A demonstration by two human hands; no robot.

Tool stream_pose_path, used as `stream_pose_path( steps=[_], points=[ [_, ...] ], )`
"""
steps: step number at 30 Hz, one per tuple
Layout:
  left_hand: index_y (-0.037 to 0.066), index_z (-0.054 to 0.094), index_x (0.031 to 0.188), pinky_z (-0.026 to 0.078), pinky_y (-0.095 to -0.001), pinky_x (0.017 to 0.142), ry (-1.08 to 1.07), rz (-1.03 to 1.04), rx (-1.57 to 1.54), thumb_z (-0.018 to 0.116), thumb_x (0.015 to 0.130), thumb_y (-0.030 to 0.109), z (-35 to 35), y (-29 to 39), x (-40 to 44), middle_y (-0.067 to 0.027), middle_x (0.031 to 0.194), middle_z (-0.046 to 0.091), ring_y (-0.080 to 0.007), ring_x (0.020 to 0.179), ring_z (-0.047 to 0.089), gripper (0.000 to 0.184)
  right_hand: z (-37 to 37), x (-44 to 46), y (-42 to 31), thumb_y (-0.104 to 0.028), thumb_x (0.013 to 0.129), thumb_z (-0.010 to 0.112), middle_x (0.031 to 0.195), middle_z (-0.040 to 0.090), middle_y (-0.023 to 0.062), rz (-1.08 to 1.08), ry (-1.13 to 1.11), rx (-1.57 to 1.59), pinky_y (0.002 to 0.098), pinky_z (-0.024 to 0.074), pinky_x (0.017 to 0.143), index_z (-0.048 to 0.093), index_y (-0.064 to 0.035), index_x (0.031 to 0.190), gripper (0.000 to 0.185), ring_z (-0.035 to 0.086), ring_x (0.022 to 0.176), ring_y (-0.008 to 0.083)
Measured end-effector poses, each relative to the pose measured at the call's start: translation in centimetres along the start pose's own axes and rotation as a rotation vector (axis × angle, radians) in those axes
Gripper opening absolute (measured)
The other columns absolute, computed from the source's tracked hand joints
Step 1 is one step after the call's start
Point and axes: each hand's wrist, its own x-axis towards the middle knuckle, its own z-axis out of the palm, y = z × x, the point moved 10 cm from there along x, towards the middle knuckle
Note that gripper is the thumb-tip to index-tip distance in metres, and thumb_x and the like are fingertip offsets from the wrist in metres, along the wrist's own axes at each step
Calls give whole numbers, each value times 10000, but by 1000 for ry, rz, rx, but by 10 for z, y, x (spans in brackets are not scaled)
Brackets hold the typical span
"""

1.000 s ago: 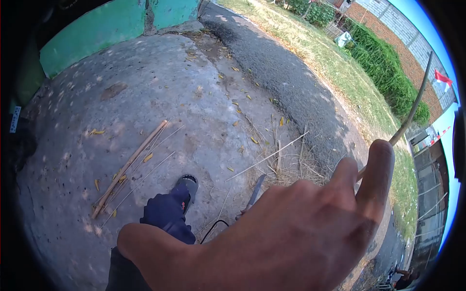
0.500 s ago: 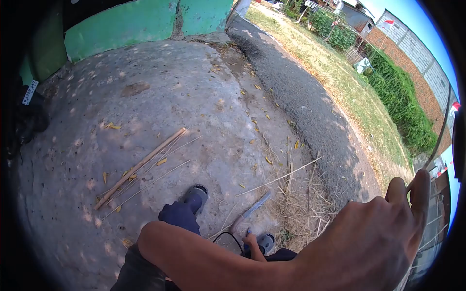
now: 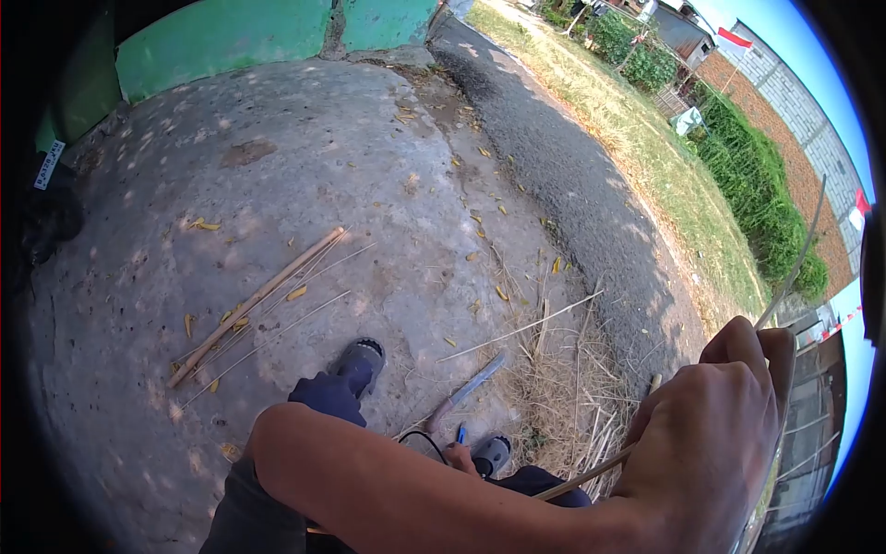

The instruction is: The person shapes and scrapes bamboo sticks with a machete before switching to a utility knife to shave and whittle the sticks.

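My left hand [image 3: 715, 415] reaches across to the right, its fingers closed around a thin bamboo stick [image 3: 796, 263]. The stick's upper end points up and right; its lower part passes behind the wrist toward my legs. My right hand [image 3: 459, 456] is low between my feet, partly hidden behind the left forearm. Its fingers are closed around something with a small blue part [image 3: 461, 433] showing; the rest is hidden. A thin black loop [image 3: 426, 438] curves beside it. Just beyond lies a long-bladed knife [image 3: 477, 379] with a brown handle, flat on the ground.
Bamboo sticks [image 3: 263, 303] lie on the concrete ground [image 3: 305, 175] to the left. Dry shavings [image 3: 554, 397] pile up by my right shoe [image 3: 492, 454]. My left shoe [image 3: 361, 361] stands nearer the sticks. An asphalt path [image 3: 554, 152] and a green wall [image 3: 226, 43] are farther off.
My left hand has shifted slightly left and closed more; the lower part of its stick now shows beside the wrist. The view has tilted slightly. The knife and ground sticks stay put.
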Motion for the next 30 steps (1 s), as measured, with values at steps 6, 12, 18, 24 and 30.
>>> stream_pose_path(
  steps=[6, 12, 18, 24, 30],
  points=[
    [-106, 450, 1354, 628, -300, 669, -5, -21, 79, 685, 1002, 192, 9, -1, 10, -218, 1076, 669, -243, 800, 742, 517, 22, 4, 23, -215, 863, 631, 926, 739, 161, -5, 15, -24, 412, 612, 796, 748, -53, 961, 222, 744, 831, 332],
    [-138, 495, 1221, 641, -412, 762, 1, -54, 48, 662, 900, 1, 59, -83, 25, -313, 1072, 687, -391, 965, 761, 388, 38, -16, 46, -214, 852, 627, 894, 755, 163, -18, 58, -51, 404, 618, 782, 766, -48, 921, 227, 752, 795, 328],
    [-126, 459, 1242, 600, -516, 800, -257, -400, -31, 538, 853, -114, 184, -239, 15, -305, 909, 703, -461, 849, 741, 396, 43, -29, 53, -361, 773, 691, 1072, 775, 264, 11, 4, 21, 440, 606, 914, 794, -17, 1077, 471, 776, 995, 395],
    [1, 318, 1419, 604, -445, 622, -346, -363, -86, 498, 850, -166, 241, -262, -1, -247, 923, 693, -339, 687, 743, 619, 60, -33, 45, -296, 788, 667, 1186, 722, 338, 0, -77, -42, 507, 544, 1032, 775, 21, 1136, 484, 688, 1135, 515],
    [-4, 237, 1455, 630, -372, 546, -306, -413, -804, 558, 995, -41, 233, -232, 1, -217, 1100, 671, -262, 694, 751, 563, 49, -24, 58, -284, 769, 702, 1000, 794, 205, 114, 104, 54, 426, 617, 900, 848, -86, 955, 308, 779, 942, 372]
  ],
)
